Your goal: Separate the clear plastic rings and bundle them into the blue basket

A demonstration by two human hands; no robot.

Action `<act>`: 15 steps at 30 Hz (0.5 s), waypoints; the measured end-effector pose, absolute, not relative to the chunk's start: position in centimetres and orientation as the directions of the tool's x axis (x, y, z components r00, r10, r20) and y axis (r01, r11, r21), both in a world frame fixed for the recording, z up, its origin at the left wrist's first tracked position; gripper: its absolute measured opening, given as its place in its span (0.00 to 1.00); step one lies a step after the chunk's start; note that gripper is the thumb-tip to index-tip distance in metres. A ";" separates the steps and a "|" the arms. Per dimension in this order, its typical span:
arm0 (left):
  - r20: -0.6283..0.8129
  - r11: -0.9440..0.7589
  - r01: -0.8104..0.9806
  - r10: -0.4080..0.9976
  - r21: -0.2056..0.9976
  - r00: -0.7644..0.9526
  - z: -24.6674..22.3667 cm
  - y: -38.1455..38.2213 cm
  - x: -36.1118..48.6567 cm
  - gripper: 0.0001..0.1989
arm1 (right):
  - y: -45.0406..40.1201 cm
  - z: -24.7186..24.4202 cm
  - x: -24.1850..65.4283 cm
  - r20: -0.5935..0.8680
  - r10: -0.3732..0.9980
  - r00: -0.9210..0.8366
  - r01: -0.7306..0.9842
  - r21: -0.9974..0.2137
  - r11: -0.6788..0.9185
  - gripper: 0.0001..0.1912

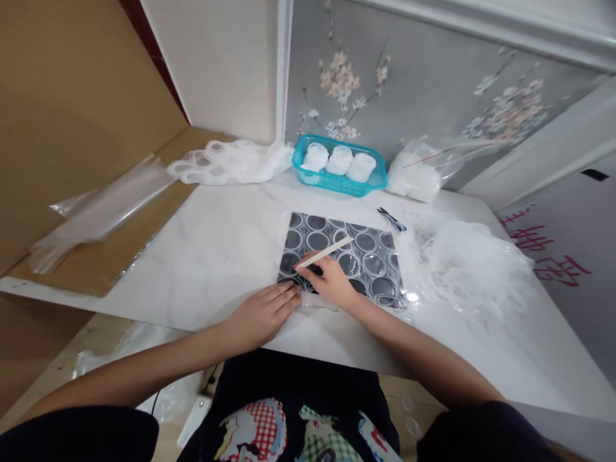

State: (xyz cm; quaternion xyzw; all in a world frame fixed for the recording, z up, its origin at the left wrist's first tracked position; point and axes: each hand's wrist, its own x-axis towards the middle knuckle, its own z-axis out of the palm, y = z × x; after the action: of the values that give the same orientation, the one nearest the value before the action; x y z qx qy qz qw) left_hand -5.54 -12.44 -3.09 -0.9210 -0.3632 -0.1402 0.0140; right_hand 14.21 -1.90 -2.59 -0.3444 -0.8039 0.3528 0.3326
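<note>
A dark sheet (pixel 317 222) with rows of pale-ringed round shapes lies on the white table before me. My left hand (pixel 268 309) rests flat, fingers stretched out, over the sheet's lower left corner. Pinched in my right hand (pixel 331 277) is a flat pale wooden stick (pixel 330 250); its lower end is between the fingers above the left part of the sheet, and its free end points up to the right. Clear film shows along the sheet's bottom edge near my left fingertips.
A blue plastic basket (pixel 339 186) with white round pieces stands at the back. Small scissors (pixel 392 219) lie right of it. Heaped translucent rings (pixel 471 263) cover the right side. Ring-edged white sheets (pixel 231 163), a stuffed clear bag (pixel 416 170) and clear bags (pixel 110 205) on cardboard lie around.
</note>
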 end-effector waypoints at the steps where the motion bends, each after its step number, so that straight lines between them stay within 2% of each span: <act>1: 0.257 -0.737 0.672 0.665 0.073 0.701 -3.4 -12.6 -5.6 0.20 | -2.0 -2.9 13.8 0.290 0.786 -0.546 0.326 -0.791 0.518 0.07; 11: 0.225 -0.680 0.703 0.733 0.208 0.642 -4.1 -12.5 -5.3 0.20 | -2.0 -3.4 14.1 0.252 0.785 -0.566 0.346 -0.792 0.504 0.07; 15: 0.244 -0.684 0.696 0.729 0.220 0.640 -3.4 -12.3 -5.1 0.19 | -2.2 -3.2 14.1 0.251 0.772 -0.584 0.340 -0.788 0.514 0.07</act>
State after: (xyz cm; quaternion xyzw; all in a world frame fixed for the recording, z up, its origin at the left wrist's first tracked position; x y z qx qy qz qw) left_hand -5.10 -12.34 -3.43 -0.9039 -0.3941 -0.1578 -0.0527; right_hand 14.10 -2.22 -3.23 -0.3410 -0.8155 0.3562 0.3030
